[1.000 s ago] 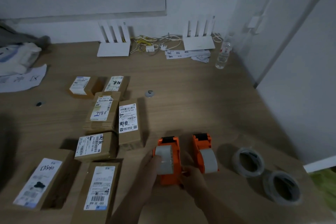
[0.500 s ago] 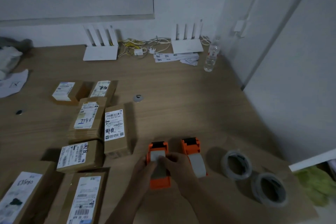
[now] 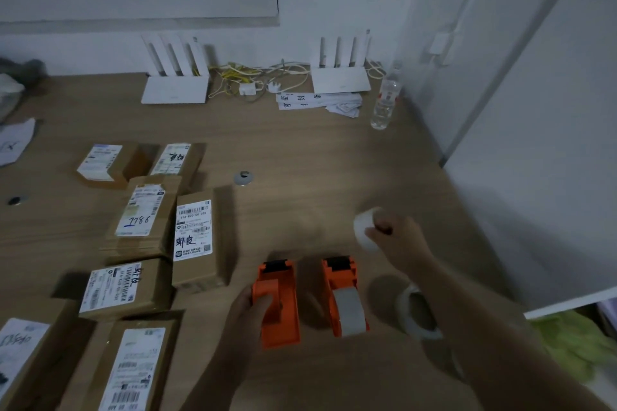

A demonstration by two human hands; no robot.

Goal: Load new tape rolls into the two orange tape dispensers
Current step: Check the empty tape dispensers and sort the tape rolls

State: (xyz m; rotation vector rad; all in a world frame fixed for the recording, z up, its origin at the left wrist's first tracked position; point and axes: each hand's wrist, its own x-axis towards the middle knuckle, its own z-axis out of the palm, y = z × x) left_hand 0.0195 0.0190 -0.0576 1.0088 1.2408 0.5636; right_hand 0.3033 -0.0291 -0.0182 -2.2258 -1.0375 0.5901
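Observation:
Two orange tape dispensers lie side by side on the wooden table [image 3: 317, 157]. The left dispenser [image 3: 278, 304] has no roll in it, and my left hand [image 3: 248, 314] grips its left side. The right dispenser [image 3: 345, 297] still carries a pale spent core. My right hand [image 3: 397, 240] is raised above the table to the right, closed on a whitish empty tape core [image 3: 364, 230]. A new clear tape roll [image 3: 417, 314] lies flat just right of the dispensers, partly hidden by my right forearm. A second roll is hidden under that arm.
Several labelled cardboard parcels [image 3: 197, 237] lie to the left. A small metal ring [image 3: 243, 178] sits mid-table. Two white routers [image 3: 175, 90] with cables, paper strips and a water bottle [image 3: 384, 100] stand along the back wall. A white cabinet [image 3: 534, 177] bounds the right.
My right hand has pulled the empty core out of the left dispenser and lifted it up and to the right. My left hand stays on that dispenser.

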